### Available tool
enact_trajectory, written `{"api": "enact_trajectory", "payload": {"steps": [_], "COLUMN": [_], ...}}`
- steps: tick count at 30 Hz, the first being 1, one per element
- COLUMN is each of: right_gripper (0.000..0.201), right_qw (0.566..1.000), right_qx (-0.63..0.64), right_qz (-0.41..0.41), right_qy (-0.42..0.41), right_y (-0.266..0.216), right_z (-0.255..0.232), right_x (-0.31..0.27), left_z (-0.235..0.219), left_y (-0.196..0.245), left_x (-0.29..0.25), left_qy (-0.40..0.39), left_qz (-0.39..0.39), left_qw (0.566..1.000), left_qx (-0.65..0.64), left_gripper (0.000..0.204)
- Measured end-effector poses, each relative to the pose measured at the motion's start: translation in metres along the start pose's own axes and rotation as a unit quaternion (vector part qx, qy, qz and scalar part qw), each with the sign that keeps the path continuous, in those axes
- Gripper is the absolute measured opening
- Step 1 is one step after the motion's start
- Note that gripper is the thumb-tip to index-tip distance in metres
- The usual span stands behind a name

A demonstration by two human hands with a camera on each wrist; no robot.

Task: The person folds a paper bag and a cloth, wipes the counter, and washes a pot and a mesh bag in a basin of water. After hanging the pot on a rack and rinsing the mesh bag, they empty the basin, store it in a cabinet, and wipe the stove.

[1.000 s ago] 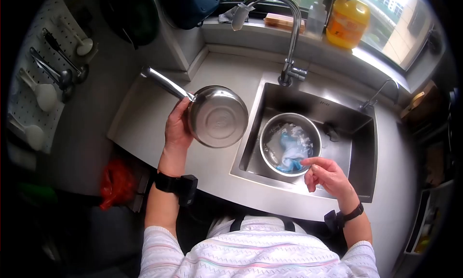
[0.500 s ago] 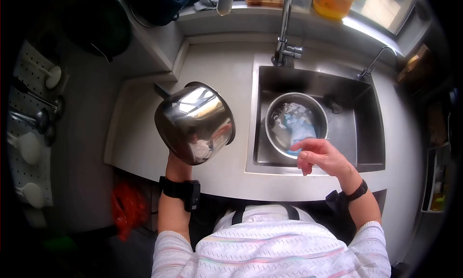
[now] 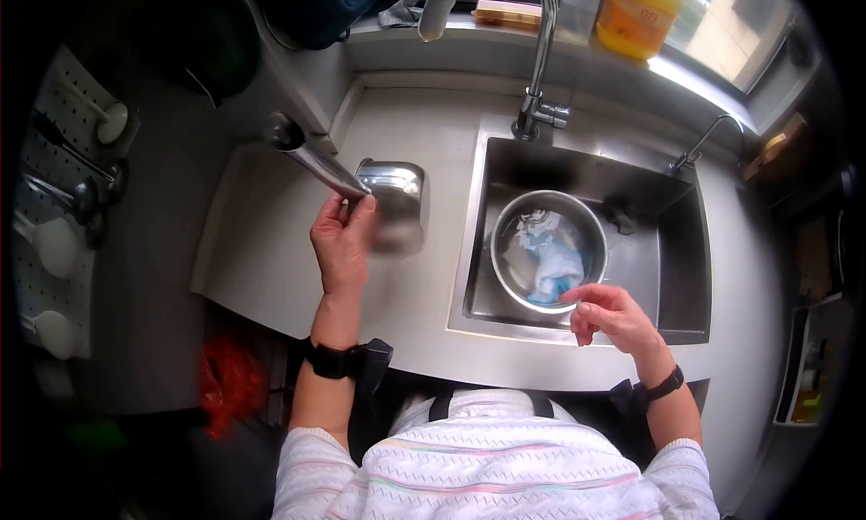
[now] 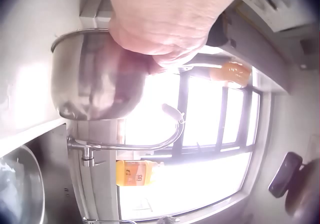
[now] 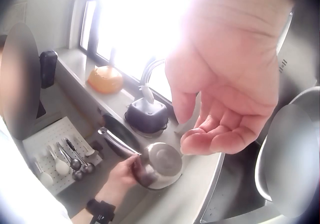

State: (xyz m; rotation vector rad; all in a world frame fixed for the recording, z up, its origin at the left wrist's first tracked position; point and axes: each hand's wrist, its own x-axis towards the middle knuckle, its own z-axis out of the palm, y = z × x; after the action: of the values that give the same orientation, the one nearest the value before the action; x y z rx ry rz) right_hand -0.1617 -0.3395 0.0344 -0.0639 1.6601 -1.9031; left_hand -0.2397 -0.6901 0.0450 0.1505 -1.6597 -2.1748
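Observation:
My left hand [image 3: 345,245] grips a shiny steel saucepan [image 3: 397,188] by its handle [image 3: 317,164], close to where the handle meets the pan. The pan hangs tipped over the counter, left of the sink; its round base shows in the right wrist view, and its inside is hidden. My right hand [image 3: 613,314] has loosely bent fingers with nothing in them, and its fingertips overlap the near rim of a steel pot [image 3: 497,249]. That pot stands in the sink [image 3: 663,290] and holds water and a wet blue-and-white cloth [image 3: 557,269].
A tall faucet [image 3: 547,69] rises behind the sink, with a smaller spout [image 3: 708,139] to its right. A yellow jug [image 3: 637,19] stands on the windowsill. Ladles and spoons hang on a pegboard [image 3: 77,96] at the left. A red bag [image 3: 232,380] hangs below the counter.
The left hand has turned the saucepan from base toward the head camera, through a side-on tilt, to hanging over the counter with its handle toward the back left. The right hand stays by the pot.

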Motion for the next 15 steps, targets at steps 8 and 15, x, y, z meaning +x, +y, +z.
{"api": "enact_trajectory", "payload": {"steps": [8, 15], "right_gripper": [0.025, 0.027], "right_qw": [0.999, 0.999], "right_qx": [0.016, 0.028], "right_qz": [0.035, 0.037], "right_qy": [0.017, -0.002], "right_y": [-0.001, 0.008], "right_z": [0.007, 0.008], "right_x": [-0.001, 0.006], "left_z": [-0.009, -0.043], "left_y": [0.005, 0.028], "left_x": [-0.009, 0.017], "left_qy": [-0.012, -0.025], "left_qz": [0.021, -0.021], "left_qw": [0.998, 0.994], "left_qx": [0.05, 0.105], "left_gripper": [0.034, 0.03]}}
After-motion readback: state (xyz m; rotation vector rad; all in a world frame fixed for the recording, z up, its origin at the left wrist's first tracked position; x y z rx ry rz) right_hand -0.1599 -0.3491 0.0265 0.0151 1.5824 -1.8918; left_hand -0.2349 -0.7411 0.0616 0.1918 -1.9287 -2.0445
